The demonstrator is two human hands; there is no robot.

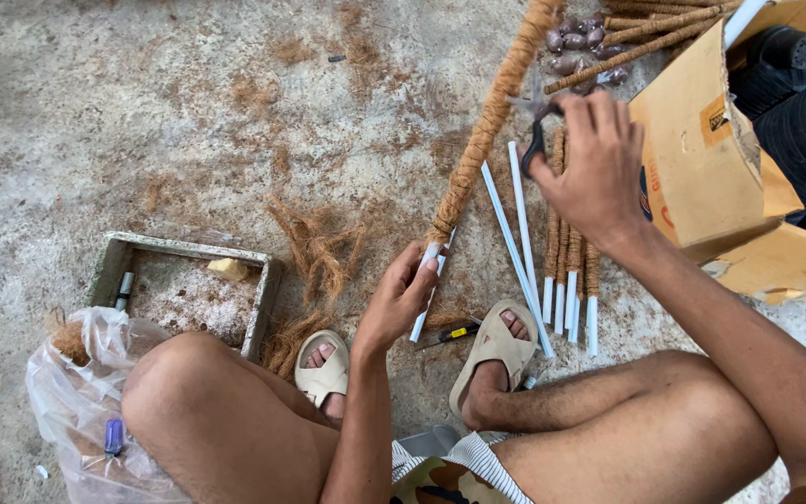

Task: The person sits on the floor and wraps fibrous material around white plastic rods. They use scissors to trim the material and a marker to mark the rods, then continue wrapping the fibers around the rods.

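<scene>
My left hand grips the bare white lower end of a long pole wrapped in brown coir fibre, which slants up toward the top of the view. My right hand holds black-handled scissors just right of the pole's upper part. Beneath it, bare white tubes and several fibre-wrapped sticks lie on the concrete floor. I squat, with my sandalled feet below the tubes.
A cardboard box with black pots stands at right. More wrapped poles and brown nuts lie at top. A grey rectangular frame, loose coir, a plastic bag and a utility knife lie nearby.
</scene>
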